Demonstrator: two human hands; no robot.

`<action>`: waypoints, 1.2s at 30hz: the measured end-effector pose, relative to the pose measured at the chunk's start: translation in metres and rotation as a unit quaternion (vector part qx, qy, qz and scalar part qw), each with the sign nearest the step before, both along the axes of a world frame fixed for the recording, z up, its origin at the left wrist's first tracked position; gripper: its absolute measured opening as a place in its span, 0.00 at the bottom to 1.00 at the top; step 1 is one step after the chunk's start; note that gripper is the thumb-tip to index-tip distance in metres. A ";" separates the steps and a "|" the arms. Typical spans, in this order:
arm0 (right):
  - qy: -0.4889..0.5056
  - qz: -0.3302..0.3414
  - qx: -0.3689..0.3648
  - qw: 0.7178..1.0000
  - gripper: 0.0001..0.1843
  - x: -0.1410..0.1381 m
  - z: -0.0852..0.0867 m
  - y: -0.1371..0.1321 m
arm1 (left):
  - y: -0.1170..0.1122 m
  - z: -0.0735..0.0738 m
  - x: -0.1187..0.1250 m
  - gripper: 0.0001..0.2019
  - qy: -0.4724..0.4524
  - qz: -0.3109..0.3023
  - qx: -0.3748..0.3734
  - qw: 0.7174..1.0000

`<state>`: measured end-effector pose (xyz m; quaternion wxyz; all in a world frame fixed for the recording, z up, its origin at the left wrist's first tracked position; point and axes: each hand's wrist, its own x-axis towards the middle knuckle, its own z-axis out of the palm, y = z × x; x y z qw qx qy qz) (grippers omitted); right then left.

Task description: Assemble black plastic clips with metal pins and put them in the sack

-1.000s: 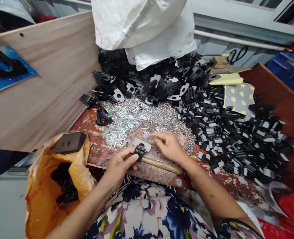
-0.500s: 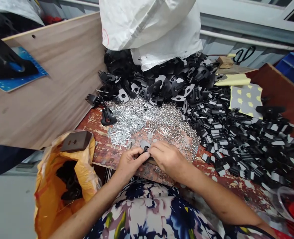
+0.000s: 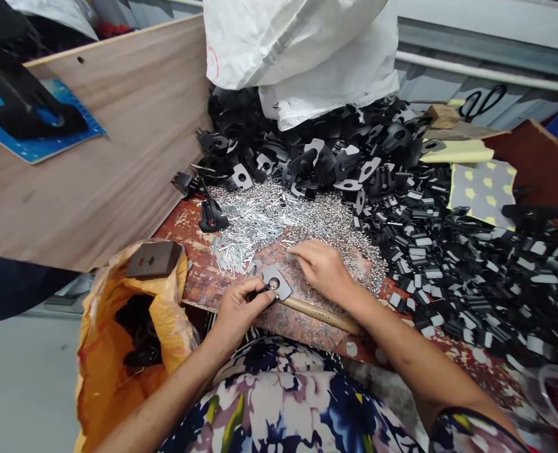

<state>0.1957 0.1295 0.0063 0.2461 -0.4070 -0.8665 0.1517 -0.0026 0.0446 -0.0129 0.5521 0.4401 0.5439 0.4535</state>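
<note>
My left hand (image 3: 243, 305) pinches a black plastic clip with a flat grey pad (image 3: 283, 286) and a round hole, just above the table's front edge. A small shiny bit shows at the hole, by my thumb. My right hand (image 3: 323, 267) is apart from the clip, its fingertips drawn together at the near edge of the loose metal pins (image 3: 248, 229); whatever those fingertips hold is too small to make out. A wooden handle (image 3: 323, 314) lies on the table below my right hand, its left end by the clip.
Small springs (image 3: 370, 251) spread right of the pins. Behind lies a heap of black clips (image 3: 302, 160) under a white sack (image 3: 302, 50). Small black parts (image 3: 429, 251) cover the right side. An orange bag (image 3: 94, 365) stands front left, beside a wooden board (image 3: 141, 126).
My right hand has left the clip and moved up to the pins, uncovering the wooden handle. The clip in my left hand now shows its grey pad fully. The view has shifted slightly.
</note>
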 end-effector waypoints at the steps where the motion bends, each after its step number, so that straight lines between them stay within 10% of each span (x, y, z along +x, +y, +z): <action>1: -0.065 0.008 0.032 0.997 0.15 -0.005 0.002 0.018 | 0.000 0.000 -0.002 0.16 -0.012 0.007 -0.015 1.000; 9: -0.335 0.226 0.199 0.893 0.12 -0.047 0.003 0.081 | -0.004 -0.001 -0.018 0.17 -0.123 0.038 -0.083 0.988; 15: -0.251 0.170 0.164 0.939 0.13 -0.036 0.008 0.086 | -0.001 0.005 -0.029 0.15 -0.234 0.080 -0.103 0.964; 18: -0.056 0.114 0.094 0.987 0.10 -0.030 0.020 0.065 | 0.000 0.010 -0.031 0.14 -0.292 0.108 -0.090 0.946; 24: 0.168 0.112 -0.013 0.979 0.10 -0.036 0.039 -0.018 | 0.003 0.013 -0.023 0.16 -0.294 0.115 -0.083 0.945; 31: 0.153 0.115 0.015 0.981 0.07 -0.045 0.036 -0.039 | -0.001 0.011 -0.013 0.15 -0.318 0.105 -0.071 0.940; 36: -0.009 0.135 0.198 0.971 0.10 -0.053 0.038 -0.057 | -0.005 0.014 -0.006 0.14 -0.308 0.136 -0.055 0.940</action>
